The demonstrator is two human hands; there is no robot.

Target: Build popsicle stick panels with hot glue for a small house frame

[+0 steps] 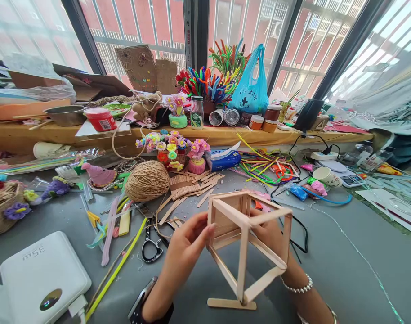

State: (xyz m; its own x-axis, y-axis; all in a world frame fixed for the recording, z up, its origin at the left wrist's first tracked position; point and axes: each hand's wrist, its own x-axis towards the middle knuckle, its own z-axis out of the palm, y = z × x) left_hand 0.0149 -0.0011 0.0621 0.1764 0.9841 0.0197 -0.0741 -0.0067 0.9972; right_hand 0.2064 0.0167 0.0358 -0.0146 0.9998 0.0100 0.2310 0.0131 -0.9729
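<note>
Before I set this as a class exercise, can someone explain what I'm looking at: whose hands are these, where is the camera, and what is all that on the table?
There is one picture, from a camera worn on a person's head, looking down at their own bare hands. The left hand and right hand together hold a box-shaped frame of flat wooden sticks, its lowest stick resting on the grey table. Beyond it lie loose wooden sticks, a ball of twine, black-handled scissors, small craft flowers and coloured pipe cleaners. A white device sits at the near left. A shelf under the windows holds jars and a blue bag.
</note>
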